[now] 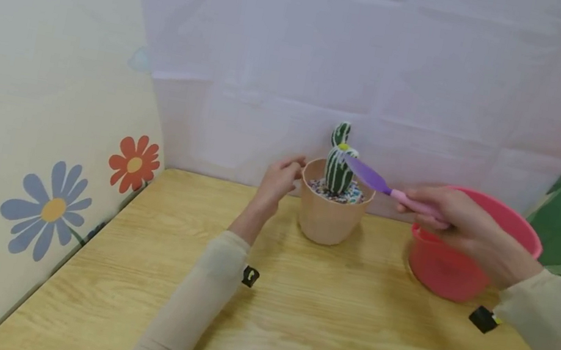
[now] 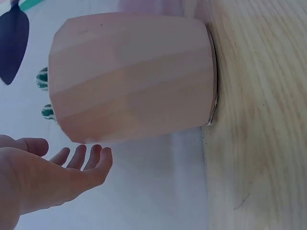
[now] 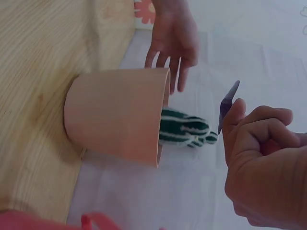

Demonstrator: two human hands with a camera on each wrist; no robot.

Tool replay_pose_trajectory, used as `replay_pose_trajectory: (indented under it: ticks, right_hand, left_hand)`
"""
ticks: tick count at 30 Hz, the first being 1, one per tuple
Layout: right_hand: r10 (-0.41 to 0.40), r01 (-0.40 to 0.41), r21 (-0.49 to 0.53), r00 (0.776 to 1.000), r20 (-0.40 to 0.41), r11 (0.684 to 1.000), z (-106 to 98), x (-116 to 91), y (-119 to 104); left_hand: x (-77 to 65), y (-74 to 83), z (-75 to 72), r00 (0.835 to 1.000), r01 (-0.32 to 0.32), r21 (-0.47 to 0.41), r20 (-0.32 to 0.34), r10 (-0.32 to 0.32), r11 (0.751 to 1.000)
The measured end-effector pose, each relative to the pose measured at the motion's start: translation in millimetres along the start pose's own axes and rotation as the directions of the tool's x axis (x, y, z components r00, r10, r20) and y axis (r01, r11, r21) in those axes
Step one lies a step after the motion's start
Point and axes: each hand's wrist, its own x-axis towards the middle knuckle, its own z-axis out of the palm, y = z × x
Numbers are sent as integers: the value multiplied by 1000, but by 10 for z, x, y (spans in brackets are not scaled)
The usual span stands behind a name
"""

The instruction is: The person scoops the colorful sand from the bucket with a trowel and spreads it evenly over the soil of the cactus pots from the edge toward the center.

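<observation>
A peach flower pot stands on the wooden table near the back wall. In it is a green-and-white knitted cactus with a small yellow flower, set in multicoloured pebbles. My left hand is at the pot's left side, fingertips right by the rim and fingers relaxed. In the left wrist view the same hand has its fingers loosely bent beside the pot wall. My right hand grips the pink handle of a small trowel. Its purple blade overlaps the cactus top in the head view, above the pot's right rim.
A pink-red bucket stands at the right, under my right forearm. White sheeting covers the back wall, close behind the pot. Flower-patterned panels flank the table at left and right.
</observation>
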Motion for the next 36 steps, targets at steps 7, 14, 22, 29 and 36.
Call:
replay_pose_trajectory:
  ticks: [7,14,22,29,36]
  right_hand:
    - [-115,100,-117,984,-137,988,-252,-268,52]
    - [-189,61,-376,930,-316,925,-537,-518,81]
    - [-294,-41,-641,865,-406,767,-911,-879,-48]
    - [-322,-172,-784,844,-430,597,-1091,-965,-153]
    - [-310,-259,-883,866,-392,392,-1247,-849,-172]
  left_hand:
    - [-117,27,-86,993,-112,164,42,107,980]
    - [-231,-39,-328,974,-224,349,58,217,910]
    - [-274,-24,-574,924,-378,505,159,347,776]
    - [-310,-1,-695,898,-435,610,237,372,662]
    - [-318,-66,-671,897,-441,759,356,262,479]
